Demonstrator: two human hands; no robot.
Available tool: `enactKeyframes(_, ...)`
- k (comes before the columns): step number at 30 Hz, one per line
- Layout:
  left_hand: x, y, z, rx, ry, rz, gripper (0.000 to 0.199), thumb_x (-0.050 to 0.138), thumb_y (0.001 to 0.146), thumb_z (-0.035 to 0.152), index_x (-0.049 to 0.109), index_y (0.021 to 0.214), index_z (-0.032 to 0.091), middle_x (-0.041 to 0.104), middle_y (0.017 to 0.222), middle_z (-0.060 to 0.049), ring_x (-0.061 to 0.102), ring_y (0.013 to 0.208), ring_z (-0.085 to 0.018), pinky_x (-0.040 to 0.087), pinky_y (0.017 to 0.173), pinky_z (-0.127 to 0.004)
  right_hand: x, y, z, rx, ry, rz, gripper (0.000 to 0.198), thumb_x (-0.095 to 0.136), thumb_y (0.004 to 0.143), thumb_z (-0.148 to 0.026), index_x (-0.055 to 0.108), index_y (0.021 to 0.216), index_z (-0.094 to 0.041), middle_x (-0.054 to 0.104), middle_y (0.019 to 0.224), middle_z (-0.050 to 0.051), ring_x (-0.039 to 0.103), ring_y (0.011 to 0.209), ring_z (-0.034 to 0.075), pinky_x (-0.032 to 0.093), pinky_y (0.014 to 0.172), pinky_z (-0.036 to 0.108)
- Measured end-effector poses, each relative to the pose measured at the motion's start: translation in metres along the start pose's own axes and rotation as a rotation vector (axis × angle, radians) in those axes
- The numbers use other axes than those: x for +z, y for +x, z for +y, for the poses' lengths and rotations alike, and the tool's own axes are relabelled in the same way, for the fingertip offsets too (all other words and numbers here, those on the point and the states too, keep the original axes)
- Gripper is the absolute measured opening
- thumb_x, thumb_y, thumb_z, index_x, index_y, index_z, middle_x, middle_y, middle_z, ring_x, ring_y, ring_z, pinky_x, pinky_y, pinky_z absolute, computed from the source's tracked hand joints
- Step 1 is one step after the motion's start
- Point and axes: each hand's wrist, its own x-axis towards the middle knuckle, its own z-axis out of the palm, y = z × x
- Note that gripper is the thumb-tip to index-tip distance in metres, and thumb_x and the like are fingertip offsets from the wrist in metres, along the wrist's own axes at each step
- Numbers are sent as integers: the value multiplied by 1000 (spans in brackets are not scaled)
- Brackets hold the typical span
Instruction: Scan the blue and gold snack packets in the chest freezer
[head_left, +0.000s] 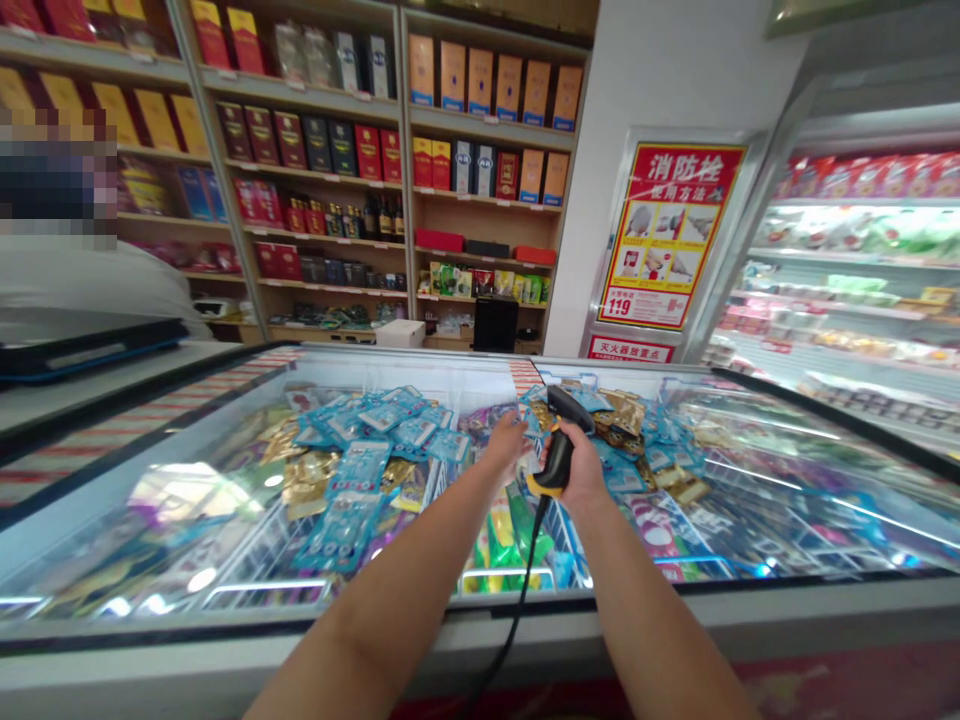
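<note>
My right hand [583, 468] is wrapped round the handle of a black and yellow barcode scanner [559, 455]. The scanner's head points up and to the left, and its black cable [527, 575] runs down between my forearms. Just left of the scanner is my left hand [510, 440], slightly blurred, with fingers stretched out and nothing clearly seen in them. Both hands are over the middle of a chest freezer [450, 625]. Blue packets [358, 465] lie heaped left of my hands, with gold packets [309, 470] among them. Green and yellow packages [504, 540] lie below my left hand.
More blue and gold packets [622, 418] lie to the right inside the freezer, near glass lids. A person in a white top [90, 285] is at the far left. Behind stand shelves of boxes [480, 85], a red poster [671, 235] and a refrigerated display [847, 260].
</note>
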Motion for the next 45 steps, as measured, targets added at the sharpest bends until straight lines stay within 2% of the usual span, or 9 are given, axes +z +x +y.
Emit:
enactKeyframes(3,3,-4,4,-166,-196,-68,42,60,82,22,55,124,22,64,109,-7,64,82,-13,52,79,-30,2,-2,-1,55,69,21,13,58,77,-29,55,70,-19,55,47,-3,49,37,10,39,36,21)
enactKeyframes(7,5,-1,5,-106,-269,-69,38,59,81,14,58,118,19,67,102,-6,64,84,-10,49,87,-25,5,-5,-2,65,72,56,14,57,79,-28,55,69,-19,55,46,-2,48,37,11,39,35,21)
enactKeyframes(12,1,3,-4,144,224,-90,34,61,81,21,63,114,19,66,114,-11,61,109,-23,45,97,-38,5,-5,-2,59,68,47,17,63,76,-31,53,67,-20,56,46,-2,48,36,11,39,35,21)
enactKeyframes(16,-4,-2,-6,388,777,-179,45,66,74,18,64,118,24,59,132,-11,32,139,-34,20,113,-50,4,-4,-2,98,95,11,18,57,79,-30,53,66,-19,55,46,-2,48,36,10,39,35,21)
enactKeyframes(21,-4,-12,5,496,1323,-185,55,63,76,20,56,131,20,66,117,-18,36,136,-37,16,111,-54,4,-4,-2,109,96,10,17,56,79,-30,54,66,-19,56,47,-2,48,36,10,39,36,21)
enactKeyframes(26,-20,-11,20,485,1509,-90,26,54,84,24,69,103,15,69,96,-21,60,109,-36,31,102,-51,6,-7,-2,83,66,38,15,59,77,-29,55,68,-19,56,47,-2,49,37,10,39,36,20)
enactKeyframes(32,-47,-4,20,449,1505,86,42,50,87,47,63,117,21,64,117,-18,57,113,-33,40,96,-43,6,-6,0,93,81,11,15,61,77,-30,56,69,-18,56,47,-2,49,38,11,41,37,21)
enactKeyframes(36,-43,-3,8,451,1396,-16,60,58,81,51,51,134,24,53,137,-16,43,130,-34,30,106,-47,6,-5,1,101,67,-8,17,62,76,-31,56,69,-18,56,47,-2,49,38,10,42,38,21)
enactKeyframes(45,-32,-10,19,617,1469,-21,40,42,92,44,72,95,18,64,110,-19,45,123,-35,28,106,-50,6,-5,2,106,48,4,13,61,77,-30,57,73,-19,56,47,-2,48,37,10,41,37,20)
